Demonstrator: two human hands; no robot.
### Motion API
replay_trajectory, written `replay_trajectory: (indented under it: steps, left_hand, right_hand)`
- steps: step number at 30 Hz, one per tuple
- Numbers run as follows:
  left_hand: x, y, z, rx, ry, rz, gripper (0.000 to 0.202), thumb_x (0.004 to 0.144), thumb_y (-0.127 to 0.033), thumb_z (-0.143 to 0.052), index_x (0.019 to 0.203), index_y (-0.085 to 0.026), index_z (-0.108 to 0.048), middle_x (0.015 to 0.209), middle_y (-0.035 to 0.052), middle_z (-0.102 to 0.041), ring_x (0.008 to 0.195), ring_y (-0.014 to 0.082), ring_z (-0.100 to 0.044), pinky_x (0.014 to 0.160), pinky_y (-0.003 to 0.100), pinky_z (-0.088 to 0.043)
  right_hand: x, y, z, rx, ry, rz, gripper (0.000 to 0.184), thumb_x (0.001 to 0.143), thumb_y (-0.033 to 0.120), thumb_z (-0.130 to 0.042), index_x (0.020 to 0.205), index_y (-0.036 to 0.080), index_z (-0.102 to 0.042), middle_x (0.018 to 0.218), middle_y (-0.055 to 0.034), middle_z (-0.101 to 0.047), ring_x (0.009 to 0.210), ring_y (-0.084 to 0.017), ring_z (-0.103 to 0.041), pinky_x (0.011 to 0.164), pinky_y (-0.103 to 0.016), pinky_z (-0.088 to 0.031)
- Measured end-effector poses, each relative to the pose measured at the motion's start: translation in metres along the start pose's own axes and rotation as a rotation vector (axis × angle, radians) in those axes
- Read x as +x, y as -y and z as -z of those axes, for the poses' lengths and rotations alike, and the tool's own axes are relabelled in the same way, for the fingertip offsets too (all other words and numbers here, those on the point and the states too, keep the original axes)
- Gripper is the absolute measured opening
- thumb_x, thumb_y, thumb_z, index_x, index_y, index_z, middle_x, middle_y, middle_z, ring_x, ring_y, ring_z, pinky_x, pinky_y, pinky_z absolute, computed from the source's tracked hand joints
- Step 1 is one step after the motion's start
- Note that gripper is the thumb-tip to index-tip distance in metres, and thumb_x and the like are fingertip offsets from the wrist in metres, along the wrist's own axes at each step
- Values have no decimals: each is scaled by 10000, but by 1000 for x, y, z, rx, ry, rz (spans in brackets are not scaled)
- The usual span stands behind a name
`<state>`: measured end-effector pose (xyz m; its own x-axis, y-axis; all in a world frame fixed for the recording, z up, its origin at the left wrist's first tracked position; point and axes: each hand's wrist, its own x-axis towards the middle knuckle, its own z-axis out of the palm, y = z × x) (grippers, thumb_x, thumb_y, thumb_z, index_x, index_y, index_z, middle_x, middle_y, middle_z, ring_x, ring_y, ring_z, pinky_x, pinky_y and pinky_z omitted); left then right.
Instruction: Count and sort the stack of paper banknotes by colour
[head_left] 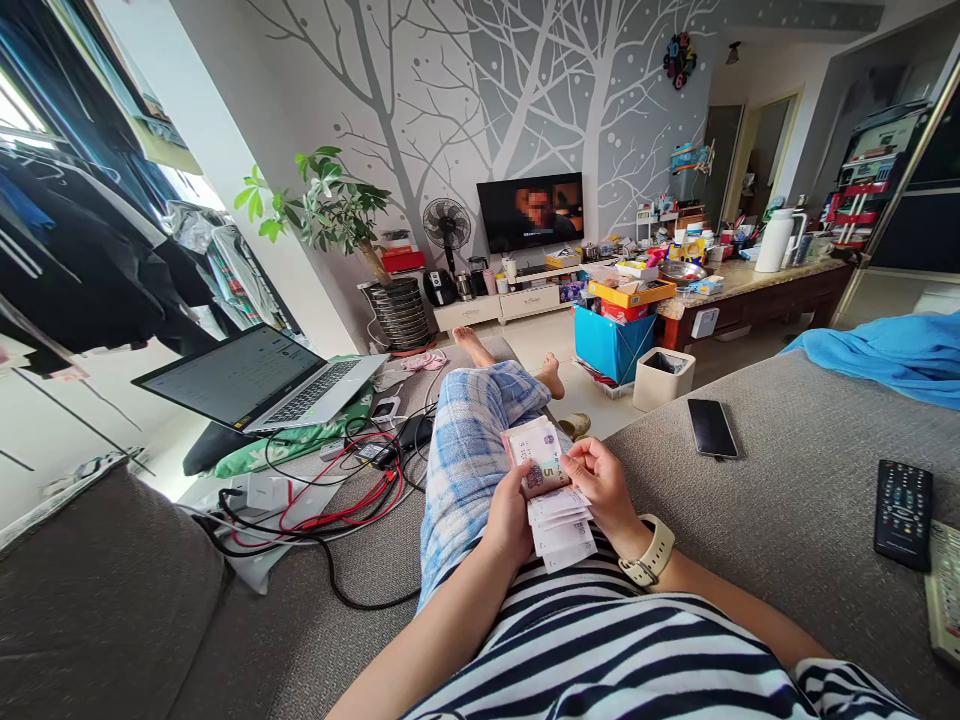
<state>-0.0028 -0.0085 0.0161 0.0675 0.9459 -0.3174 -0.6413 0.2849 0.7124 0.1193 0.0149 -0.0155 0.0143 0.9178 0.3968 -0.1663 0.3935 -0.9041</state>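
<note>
In the middle of the head view, a stack of banknotes [534, 442] rests over my lap, the upper note showing a 5. My left hand [511, 512] is closed on the stack's left side, thumb on top. At its right edge my right hand [602, 490] pinches the notes between thumb and fingers; a pale watch is on that wrist. Several loose notes [561, 528] fan out below the stack, toward my striped shirt. Blue plaid trousers [469, 450] cover my legs, stretched out along the sofa.
On the grey sofa [660, 500], a phone [712, 428] and a remote control [904, 513] lie to the right. An open laptop [300, 385] and tangled cables [360, 480] are at left. Beyond my feet stand a waste bin [663, 380], a blue box [611, 345] and a cluttered table [810, 280].
</note>
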Motion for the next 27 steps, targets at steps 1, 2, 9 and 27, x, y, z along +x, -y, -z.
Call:
replay_trajectory:
  steps: [1,2,9,27]
  left_hand:
    - [1,0,1,3,2,-9,348,798,-280,-550,1060,-74,-648,858,145,-737,770,268,-712,743,391,-563]
    - [1,1,2,8,2,-24,337,787,-271,-560,1046,-75,-650,858,144,-736,751,260,-710,732,381,-563]
    - [3,3,4,33,-20,-114,248,715,-168,-621,950,-100,-660,882,109,-734,748,204,-697,761,321,-551]
    - [2,5,3,75,57,-132,286,774,-267,-631,1003,-102,-679,1002,128,-733,881,230,-699,844,346,-534]
  right_hand:
    - [1,-2,0,3,-19,-16,291,800,458,-649,813,210,-496,524,61,-473,467,-114,-431,468,-236,-331]
    - [2,-3,0,4,-34,-30,299,791,459,-657,818,212,-492,531,61,-475,472,-116,-430,471,-237,-330]
    - [3,-7,2,-106,-45,-15,338,808,471,-633,661,193,-510,567,41,-442,529,-117,-397,505,-246,-324]
    - [8,-8,5,-114,-76,-41,384,761,497,-665,600,187,-506,553,38,-437,533,-116,-374,517,-245,-316]
